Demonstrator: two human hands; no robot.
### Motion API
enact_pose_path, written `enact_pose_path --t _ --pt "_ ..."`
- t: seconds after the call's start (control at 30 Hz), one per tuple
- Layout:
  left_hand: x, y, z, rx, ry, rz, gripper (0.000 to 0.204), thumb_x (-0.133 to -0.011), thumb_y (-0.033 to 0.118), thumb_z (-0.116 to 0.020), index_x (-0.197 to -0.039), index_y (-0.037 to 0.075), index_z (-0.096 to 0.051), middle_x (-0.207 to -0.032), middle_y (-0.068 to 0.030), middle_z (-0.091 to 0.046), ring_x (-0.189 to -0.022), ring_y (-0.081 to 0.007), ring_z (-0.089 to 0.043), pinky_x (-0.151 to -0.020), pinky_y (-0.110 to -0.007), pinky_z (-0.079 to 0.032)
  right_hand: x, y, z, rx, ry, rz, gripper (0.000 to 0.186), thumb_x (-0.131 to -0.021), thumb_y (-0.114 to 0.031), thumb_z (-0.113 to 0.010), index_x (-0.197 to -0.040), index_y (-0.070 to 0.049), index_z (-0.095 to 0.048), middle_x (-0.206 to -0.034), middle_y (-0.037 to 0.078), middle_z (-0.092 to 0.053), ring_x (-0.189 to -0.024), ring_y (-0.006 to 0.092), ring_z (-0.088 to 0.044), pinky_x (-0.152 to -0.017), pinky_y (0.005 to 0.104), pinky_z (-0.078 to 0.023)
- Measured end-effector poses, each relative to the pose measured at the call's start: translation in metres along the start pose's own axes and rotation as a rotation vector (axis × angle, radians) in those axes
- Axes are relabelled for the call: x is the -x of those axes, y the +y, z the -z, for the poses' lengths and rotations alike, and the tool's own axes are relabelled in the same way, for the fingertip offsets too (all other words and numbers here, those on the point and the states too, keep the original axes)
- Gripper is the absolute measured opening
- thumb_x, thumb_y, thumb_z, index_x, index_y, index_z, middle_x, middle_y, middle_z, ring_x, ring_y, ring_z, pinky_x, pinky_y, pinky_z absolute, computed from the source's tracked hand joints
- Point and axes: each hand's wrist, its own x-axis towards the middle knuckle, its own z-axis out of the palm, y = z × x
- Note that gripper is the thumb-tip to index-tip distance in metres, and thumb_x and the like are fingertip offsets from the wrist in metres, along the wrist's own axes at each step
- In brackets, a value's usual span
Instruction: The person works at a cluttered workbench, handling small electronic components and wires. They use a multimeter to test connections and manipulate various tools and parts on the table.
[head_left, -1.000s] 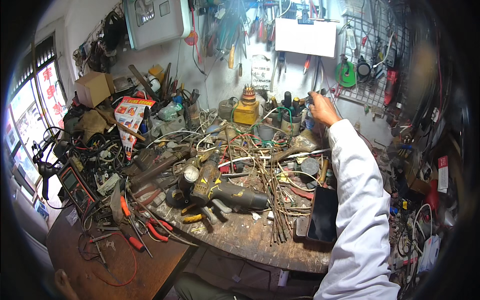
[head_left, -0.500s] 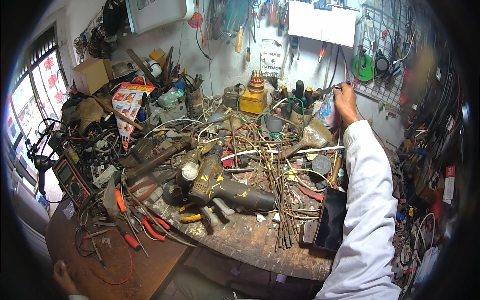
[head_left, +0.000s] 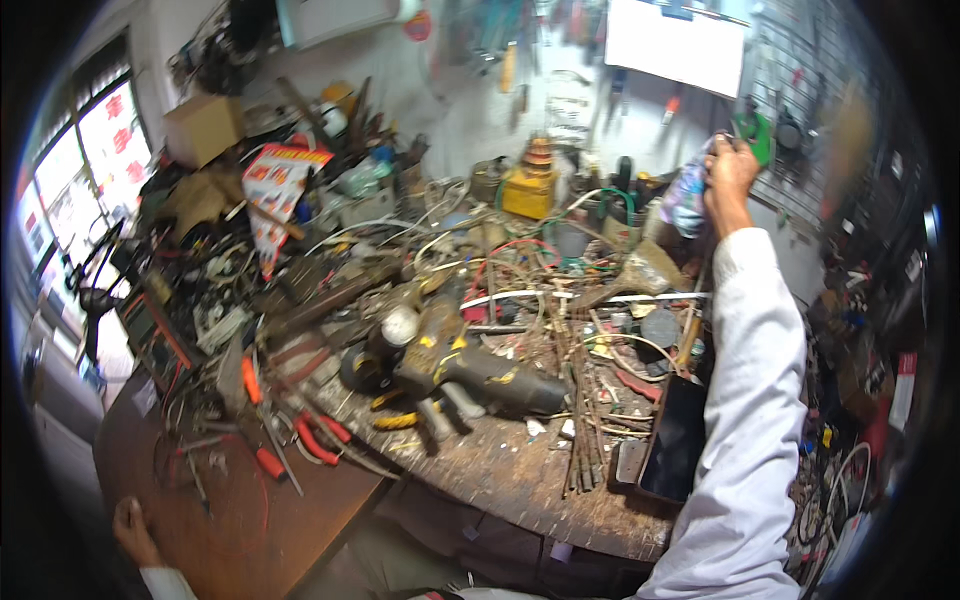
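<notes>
A scuffed, curved wooden workbench meets a smoother brown tabletop. A dark, cylindrical power tool lies on the bench. At its back right, a crinkled, translucent bluish-purple bag stands steeply, top leaning right, bottom pointing down-left. The right hand pinches its upper end; the left hand curls by the tabletop, contents unclear.

- Window pane, far left: red characters in a vertical column.
- Leaflet, left: red heading band above coloured pictures; print blurred.
- Paper notice, on the far wall: lines of dark lettering, blurred.
- Round red tag, far: markings illegible.
- Red-and-white label, right: print too small.
- Power tool, near: yellow marking, blurred.
</notes>
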Motion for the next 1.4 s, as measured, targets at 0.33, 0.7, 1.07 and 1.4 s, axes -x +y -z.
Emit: enact_pose_path --t 0.33,0.7,1.07,1.4 --pt "0.033 0.083 -0.004 0.283 -0.117 0.028 0.015 -0.089 0.013 -0.070 -0.094 -0.001 -0.070 -0.089 -0.0031 -0.068 -0.081 -0.0094 -0.059 -0.075 -0.025 -0.049 0.112 -0.018 0.090 0.307 -0.807 -0.459 0.028 -0.095 -0.012 -0.058 -0.121 -0.003 -0.061 -0.099 0.008 -0.067 -0.082 0.0177 -0.064 -0.071 0.0328 -0.053" --pt "0.084 0.064 0.037 0.261 -0.225 -0.080 0.011 -0.087 0.007 -0.069 -0.091 -0.003 -0.067 -0.090 -0.0042 -0.066 -0.082 -0.0092 -0.059 -0.076 -0.025 -0.048 0.260 -0.081 0.020 0.380 -1.127 -0.387 0.026 -0.094 -0.012 -0.059 -0.118 -0.002 -0.061 -0.091 0.005 -0.064 -0.074 0.0134 -0.058 -0.063 0.0293 -0.047" --pt "0.131 0.061 0.065 0.225 -0.348 -0.242 0.006 -0.082 -0.002 -0.069 -0.086 -0.006 -0.066 -0.092 -0.0131 -0.066 -0.081 -0.0180 -0.065 -0.071 -0.029 -0.052 0.250 -0.220 -0.109 0.395 -1.301 -0.018 0.024 -0.094 -0.012 -0.059 -0.116 -0.001 -0.061 -0.084 0.002 -0.061 -0.065 0.0091 -0.051 -0.055 0.0258 -0.041" --pt "0.140 0.058 0.066 0.137 -0.308 -0.283 0.017 -0.068 -0.003 -0.075 -0.083 0.000 -0.068 -0.088 -0.0130 -0.067 -0.081 -0.0282 -0.067 -0.071 -0.035 -0.054 0.359 -0.286 -0.203 0.314 -1.487 -0.003 0.023 -0.094 -0.012 -0.060 -0.113 0.000 -0.061 -0.078 -0.001 -0.058 -0.057 0.0052 -0.046 -0.048 0.0226 -0.036"
